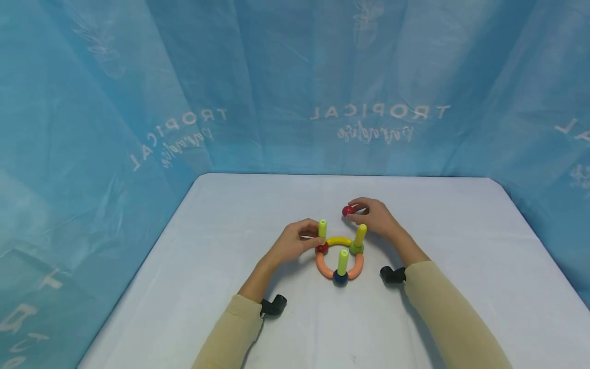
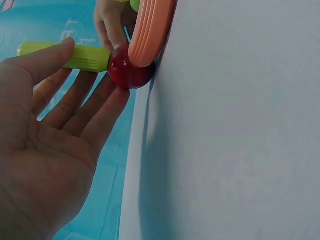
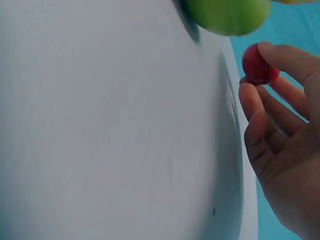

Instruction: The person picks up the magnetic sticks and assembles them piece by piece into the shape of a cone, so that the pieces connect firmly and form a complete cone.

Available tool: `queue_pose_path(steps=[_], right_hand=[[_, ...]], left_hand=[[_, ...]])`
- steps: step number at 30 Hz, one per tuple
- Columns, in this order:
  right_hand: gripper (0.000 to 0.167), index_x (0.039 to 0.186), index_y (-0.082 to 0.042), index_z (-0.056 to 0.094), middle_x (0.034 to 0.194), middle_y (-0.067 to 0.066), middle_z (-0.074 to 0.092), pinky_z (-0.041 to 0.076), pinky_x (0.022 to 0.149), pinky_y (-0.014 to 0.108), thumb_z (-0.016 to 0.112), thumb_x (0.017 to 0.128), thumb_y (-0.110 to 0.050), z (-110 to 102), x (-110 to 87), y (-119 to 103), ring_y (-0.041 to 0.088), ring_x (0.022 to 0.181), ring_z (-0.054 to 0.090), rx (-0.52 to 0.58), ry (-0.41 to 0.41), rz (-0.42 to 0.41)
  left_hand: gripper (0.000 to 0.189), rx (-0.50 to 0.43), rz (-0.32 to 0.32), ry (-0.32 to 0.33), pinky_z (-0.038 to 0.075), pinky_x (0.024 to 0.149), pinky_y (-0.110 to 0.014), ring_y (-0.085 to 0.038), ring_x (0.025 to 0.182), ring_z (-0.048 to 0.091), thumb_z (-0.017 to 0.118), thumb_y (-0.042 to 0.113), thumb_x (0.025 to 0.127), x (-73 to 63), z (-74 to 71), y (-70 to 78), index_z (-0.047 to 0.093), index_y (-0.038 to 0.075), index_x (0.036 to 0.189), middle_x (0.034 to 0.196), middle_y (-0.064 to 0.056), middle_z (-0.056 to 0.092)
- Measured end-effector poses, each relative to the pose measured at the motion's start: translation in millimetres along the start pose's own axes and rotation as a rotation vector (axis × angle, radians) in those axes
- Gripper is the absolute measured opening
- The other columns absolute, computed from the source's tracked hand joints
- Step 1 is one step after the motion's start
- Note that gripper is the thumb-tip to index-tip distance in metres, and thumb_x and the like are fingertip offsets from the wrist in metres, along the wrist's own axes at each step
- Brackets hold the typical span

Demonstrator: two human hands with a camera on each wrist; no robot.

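Note:
A ring of orange curved pieces (image 1: 323,267) and a yellow curved piece (image 1: 339,240) lies on the white table, joined by balls. Out of its red ball (image 1: 322,248) rises a yellow-green rod (image 2: 90,58), which my left hand (image 1: 295,241) pinches, thumb in front and fingertips behind, some at the ball. Beyond the ring, my right hand (image 1: 375,216) holds a loose red ball (image 3: 256,65) between thumb and fingers. A yellow rod (image 1: 361,234) stands tilted on the green ball (image 1: 356,249), and another yellow-green rod (image 1: 343,262) stands on the dark blue ball (image 1: 340,279).
The white table (image 1: 230,215) extends around the ring on all sides. Blue printed sheeting (image 1: 286,92) hangs behind and at both sides. A black wrist mount (image 1: 274,305) sits at the left cuff, with a second mount (image 1: 393,275) at the right.

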State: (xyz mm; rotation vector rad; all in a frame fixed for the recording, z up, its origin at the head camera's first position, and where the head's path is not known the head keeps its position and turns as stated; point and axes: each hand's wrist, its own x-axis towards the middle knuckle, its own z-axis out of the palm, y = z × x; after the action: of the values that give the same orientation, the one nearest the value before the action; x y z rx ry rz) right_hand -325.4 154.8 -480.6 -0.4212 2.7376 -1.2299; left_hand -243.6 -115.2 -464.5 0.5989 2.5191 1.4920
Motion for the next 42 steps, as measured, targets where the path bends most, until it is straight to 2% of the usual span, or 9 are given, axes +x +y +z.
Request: queue_pose_path(steps=[4,9,15,20,28,35,42], right_hand=[[0.047,0.122,-0.017,0.063,0.112,0.003,0.064,0.052,0.072,0.034,0.072,0.084,-0.044,-6,-9.4,2,0.023,0.095,0.057,0.003,0.014,0.035],[0.054,0.126,-0.019,0.063,0.114,0.004,0.063,0.051,0.072,0.034,0.071,0.082,-0.05,-12,-17.3,-4,0.023,0.095,0.056,0.069,0.008,0.024],[0.057,0.124,-0.021,0.062,0.114,0.001,0.062,0.052,0.078,0.044,0.073,0.079,-0.053,-18,-26.0,-19,0.024,0.097,0.055,0.209,0.008,-0.017],[0.056,0.124,-0.021,0.063,0.112,0.0,0.063,0.05,0.08,0.048,0.072,0.079,-0.054,-21,-35.4,-34,0.024,0.097,0.055,0.25,0.02,-0.054],[0.048,0.124,-0.021,0.063,0.111,-0.002,0.064,0.05,0.077,0.041,0.071,0.084,-0.048,-25,-45.8,-52,0.023,0.096,0.056,0.243,0.016,-0.15],[0.045,0.123,-0.022,0.064,0.106,-0.004,0.064,0.051,0.076,0.042,0.073,0.084,-0.041,-23,-56.0,-62,0.02,0.095,0.055,0.213,0.05,-0.247],[0.037,0.122,-0.01,0.064,0.108,0.001,0.065,0.049,0.077,0.033,0.072,0.087,-0.015,-26,-84.6,-100,0.021,0.097,0.055,0.178,0.066,-0.337]], left_hand=[[0.024,0.009,0.011,0.002,0.051,0.086,-0.032,-0.011,0.1,0.062,0.07,0.029,0.089,0.1,3.3,0.2,0.064,0.023,0.112,0.103,0.007,0.065],[0.023,0.013,0.015,0.01,0.051,0.086,-0.033,-0.01,0.099,0.062,0.071,0.029,0.089,-0.1,3.5,0.7,0.065,0.023,0.11,0.102,0.007,0.065],[0.024,0.018,0.01,0.019,0.051,0.084,-0.033,-0.01,0.098,0.062,0.071,0.033,0.088,-1.1,4.2,0.0,0.065,0.024,0.11,0.102,0.008,0.065],[0.023,0.009,0.025,0.016,0.052,0.082,-0.032,-0.011,0.096,0.062,0.071,0.033,0.088,-1.3,4.4,-1.7,0.066,0.024,0.108,0.101,0.008,0.066],[0.024,0.007,0.03,0.013,0.052,0.083,-0.031,-0.01,0.098,0.062,0.071,0.032,0.088,-0.1,3.1,-1.3,0.066,0.023,0.109,0.102,0.009,0.066],[0.025,0.028,0.049,0.007,0.051,0.084,-0.027,-0.006,0.098,0.061,0.071,0.033,0.088,1.2,3.7,-1.6,0.067,0.025,0.111,0.102,0.012,0.066],[0.029,0.027,0.08,-0.021,0.051,0.083,-0.026,-0.007,0.099,0.061,0.07,0.036,0.088,1.0,3.1,-0.6,0.069,0.024,0.115,0.102,0.013,0.068]])
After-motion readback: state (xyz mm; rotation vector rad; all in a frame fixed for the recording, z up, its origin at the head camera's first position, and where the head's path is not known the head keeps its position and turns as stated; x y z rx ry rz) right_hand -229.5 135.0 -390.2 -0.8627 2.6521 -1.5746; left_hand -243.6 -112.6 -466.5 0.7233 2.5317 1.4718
